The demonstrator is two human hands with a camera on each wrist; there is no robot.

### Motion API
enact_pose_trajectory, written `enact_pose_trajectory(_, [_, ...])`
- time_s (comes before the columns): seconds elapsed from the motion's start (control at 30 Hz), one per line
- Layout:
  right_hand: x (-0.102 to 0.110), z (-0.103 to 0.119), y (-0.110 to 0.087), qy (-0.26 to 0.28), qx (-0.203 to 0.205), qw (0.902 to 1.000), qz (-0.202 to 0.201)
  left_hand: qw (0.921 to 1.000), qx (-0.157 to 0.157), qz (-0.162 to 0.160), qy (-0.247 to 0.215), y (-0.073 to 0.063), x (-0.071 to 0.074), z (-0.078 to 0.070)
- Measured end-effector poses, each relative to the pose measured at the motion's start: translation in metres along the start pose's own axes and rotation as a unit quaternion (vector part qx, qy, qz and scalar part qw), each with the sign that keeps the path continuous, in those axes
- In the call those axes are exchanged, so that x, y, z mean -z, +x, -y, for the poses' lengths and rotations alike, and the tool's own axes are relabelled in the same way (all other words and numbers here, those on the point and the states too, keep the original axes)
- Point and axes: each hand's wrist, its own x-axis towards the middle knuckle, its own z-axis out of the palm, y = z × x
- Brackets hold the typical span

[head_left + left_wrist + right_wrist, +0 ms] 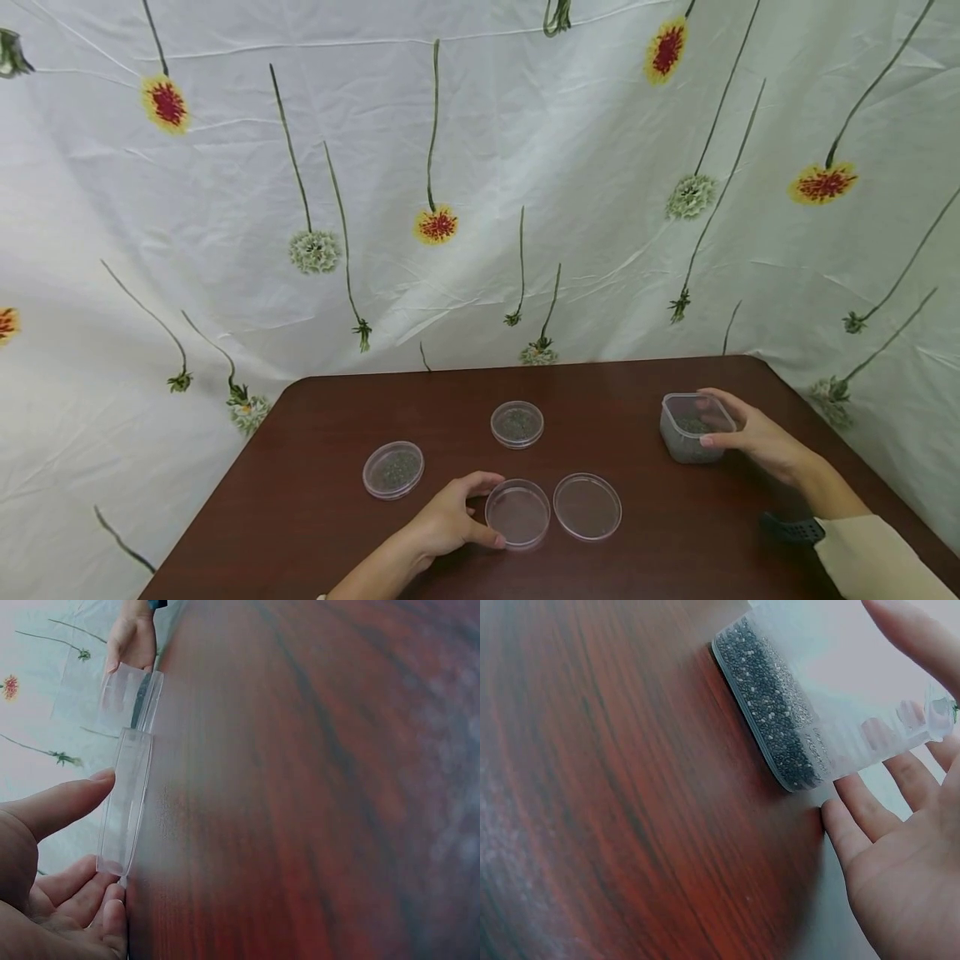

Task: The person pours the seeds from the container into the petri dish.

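My left hand (450,518) holds a clear petri dish (517,513) by its left edge, thumb at the near side and fingers at the far side. In the left wrist view the dish (127,802) stands low on the table between thumb and fingers. On the right, my right hand (768,442) grips a clear square plastic tub (677,445) from its right side. Small dark and pale seeds (761,694) fill the tub's lower part, seen in the right wrist view. Right beside the held dish lies another clear round dish piece (588,507) with nothing in it.
Two more petri dishes with dark seeds stand on the brown table (600,408): one dish (393,470) at the left, the other dish (517,424) farther back. Behind the table hangs a white cloth (480,150) printed with flowers.
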Motion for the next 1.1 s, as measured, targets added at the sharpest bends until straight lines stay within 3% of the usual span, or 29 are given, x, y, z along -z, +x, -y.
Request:
enact_pose_trajectory(0.57, [0.004,0.008,-0.001,-0.010,0.017,0.9998,-0.010,1.0000,-0.003,0.000,-0.001,0.001,-0.001,-0.001])
enact_pose_trajectory(0.83, [0.001,0.014,0.002,-0.013,-0.005,0.9994,-0.032,1.0000,-0.002,0.000,0.001,-0.001,-0.001,-0.001])
enact_pose_trajectory(1.1, [-0.003,0.022,0.006,-0.026,0.006,0.9990,-0.036,1.0000,0.000,-0.003,0.002,0.000,0.001,0.001])
